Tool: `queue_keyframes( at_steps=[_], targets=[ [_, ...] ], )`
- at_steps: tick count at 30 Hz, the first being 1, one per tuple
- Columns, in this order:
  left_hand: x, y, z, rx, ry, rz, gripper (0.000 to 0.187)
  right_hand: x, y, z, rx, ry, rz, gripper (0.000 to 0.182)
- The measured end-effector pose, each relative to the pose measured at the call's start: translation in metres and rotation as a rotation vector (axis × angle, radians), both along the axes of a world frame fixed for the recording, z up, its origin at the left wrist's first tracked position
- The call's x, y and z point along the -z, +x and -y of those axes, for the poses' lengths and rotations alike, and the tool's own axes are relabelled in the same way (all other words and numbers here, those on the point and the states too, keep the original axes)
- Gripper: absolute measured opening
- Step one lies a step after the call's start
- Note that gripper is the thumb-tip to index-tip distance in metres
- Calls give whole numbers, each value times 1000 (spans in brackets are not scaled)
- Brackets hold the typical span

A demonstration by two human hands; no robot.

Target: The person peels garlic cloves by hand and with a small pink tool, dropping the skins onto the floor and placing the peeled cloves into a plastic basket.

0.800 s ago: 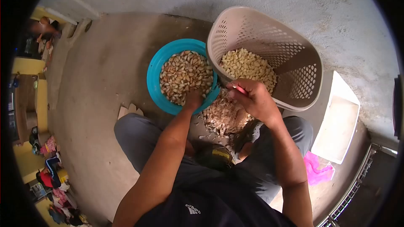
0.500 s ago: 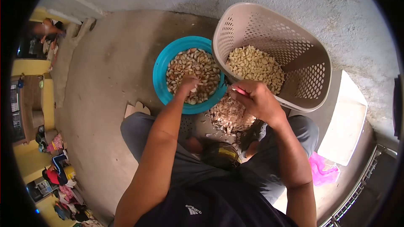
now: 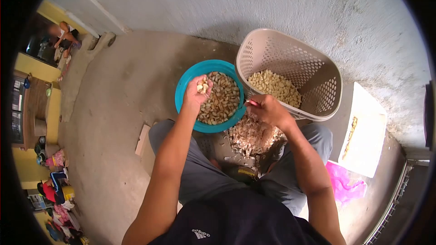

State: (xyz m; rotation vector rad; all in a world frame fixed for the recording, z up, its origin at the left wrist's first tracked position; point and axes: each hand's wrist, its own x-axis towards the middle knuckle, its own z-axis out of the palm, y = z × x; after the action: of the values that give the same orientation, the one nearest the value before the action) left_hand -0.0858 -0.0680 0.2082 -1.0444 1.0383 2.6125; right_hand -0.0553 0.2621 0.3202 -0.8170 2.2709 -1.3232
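Note:
My left hand (image 3: 194, 96) is turned palm up over the left side of a blue basin (image 3: 180, 104), its fingers curled round several garlic cloves (image 3: 203, 86). Unpeeled garlic cloves (image 3: 222, 97) fill the basin beneath it. Just right of the basin, my right hand (image 3: 271, 111) is closed on a small red-handled knife (image 3: 253, 103); its blade is hard to make out. Beyond that hand stands a beige perforated basket (image 3: 313, 59) with peeled cloves (image 3: 274, 86) at its bottom. Below my right hand, a heap of garlic skins (image 3: 254, 136) lies on the floor between my feet.
A grey wall (image 3: 190, 4) rises behind the basket. At right lie a white sheet (image 3: 363, 140) with a brownish strip on it and a pink plastic bag (image 3: 345, 183). A piece of cardboard (image 3: 142, 139) is by my left knee. Another person (image 3: 66, 36) sits far left.
My left hand has come up from among the cloves, turned palm up, with several cloves in it. My right hand still holds the knife. The view has tilted, shifting the basin and basket lower.

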Motion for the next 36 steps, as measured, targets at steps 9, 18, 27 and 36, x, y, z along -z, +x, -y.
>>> queue_keyframes(
  at_steps=[9, 18, 27, 36],
  targets=[
    [-62, 60, -84, -112, 179, -161, 7, -18, 38, 80, 172, 30, -400, 34],
    [-62, 66, -92, -35, 125, -268, 11, 33, 4, 76, 261, -414, 162, 25],
    [-83, 71, -105, 236, -112, -322, 18, 24, -7, 65, 388, -380, 137, 27],
    [-75, 69, -105, 331, -98, -271, 13, 21, -1, 60, 374, -143, -170, 29]
  ],
)
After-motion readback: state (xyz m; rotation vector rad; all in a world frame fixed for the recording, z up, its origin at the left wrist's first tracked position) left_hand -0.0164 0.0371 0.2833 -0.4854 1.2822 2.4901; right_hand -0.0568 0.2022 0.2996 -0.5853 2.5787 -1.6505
